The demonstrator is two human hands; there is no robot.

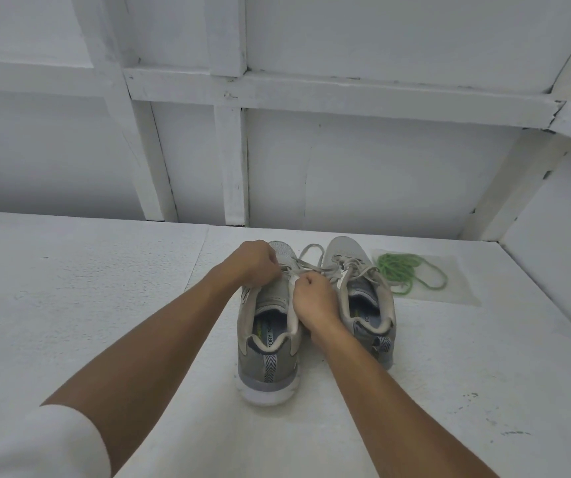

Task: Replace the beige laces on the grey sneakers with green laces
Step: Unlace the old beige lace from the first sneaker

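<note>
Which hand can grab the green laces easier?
Probably the right hand. The green laces lie beyond the right sneaker, on its side; the left hand would have to reach across. Both now pinch the beige lace.

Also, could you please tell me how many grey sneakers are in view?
2. The left sneaker has the left hand and right hand gripping it; the right sneaker stands beside it, next to the green laces. None appears hidden.

Left sneaker (267,360), mid-surface toward far edge: insole print "ORY FO", lengthwise, both ends hidden under collar. Right sneaker (346,249) beside it: insole print "FO", rest hidden. No other text legible.
</note>
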